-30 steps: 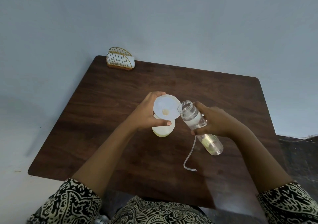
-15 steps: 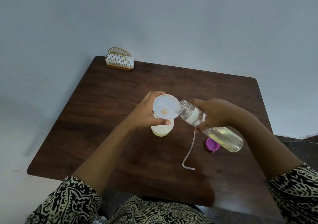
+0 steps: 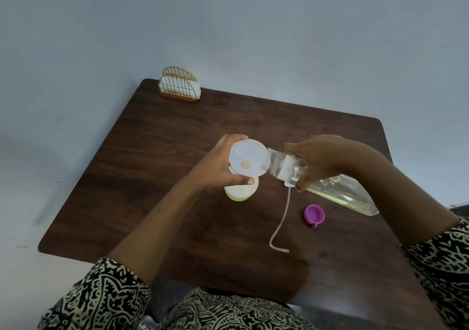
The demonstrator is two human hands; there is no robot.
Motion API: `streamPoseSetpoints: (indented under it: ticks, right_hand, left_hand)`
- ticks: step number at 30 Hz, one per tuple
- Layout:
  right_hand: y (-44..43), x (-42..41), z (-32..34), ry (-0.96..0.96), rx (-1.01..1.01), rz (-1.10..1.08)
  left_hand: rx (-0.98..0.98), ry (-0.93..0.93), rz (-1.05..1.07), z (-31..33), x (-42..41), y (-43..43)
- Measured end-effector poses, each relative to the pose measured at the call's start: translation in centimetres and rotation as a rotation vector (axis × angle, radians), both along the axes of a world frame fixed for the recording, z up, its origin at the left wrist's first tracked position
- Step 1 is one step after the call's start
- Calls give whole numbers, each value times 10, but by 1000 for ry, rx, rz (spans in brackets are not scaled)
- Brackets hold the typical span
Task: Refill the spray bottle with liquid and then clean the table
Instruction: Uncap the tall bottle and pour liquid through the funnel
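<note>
Two grips: left hand [image 3: 215, 167] on funnel [image 3: 243, 152], right hand [image 3: 327, 157] on tilted bottle [image 3: 342, 192].

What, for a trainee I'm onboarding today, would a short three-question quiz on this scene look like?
1. True or false: the purple cap lies on the table, off the clear bottle.
2. The right hand grips: A the purple cap; B the clear bottle; C nothing.
3. Fill in: the clear bottle's mouth meets the rim of the white ____.
Key: 1 true; 2 B; 3 funnel.
</note>
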State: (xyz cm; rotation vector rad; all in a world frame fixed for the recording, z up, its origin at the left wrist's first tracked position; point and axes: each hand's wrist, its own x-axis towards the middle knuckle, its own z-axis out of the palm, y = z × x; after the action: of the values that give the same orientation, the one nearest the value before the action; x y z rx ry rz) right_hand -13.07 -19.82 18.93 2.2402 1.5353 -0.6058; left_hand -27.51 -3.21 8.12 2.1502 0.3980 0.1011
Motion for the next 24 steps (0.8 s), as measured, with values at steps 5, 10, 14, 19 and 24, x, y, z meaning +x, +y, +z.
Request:
streamPoseSetpoints:
  ticks: [5,10,14,19,24]
  right_hand:
    - [4,0,3,4,-30,1]
    - [8,0,6,17,-53,-3]
    - [8,1,7,-2,-49,12]
    - [5,3,2,27,-45,8]
    - [-3,5,-7,69,2,-22]
  left_hand:
    - [-1,-3,-1,0,0,0]
    - [1,-5,2,-1,0,0]
    - [0,-9,0,-1,0,0]
    - [-9,-18,-3,-1,-1,1]
    - [-15,-24,-2,-1,-1,1]
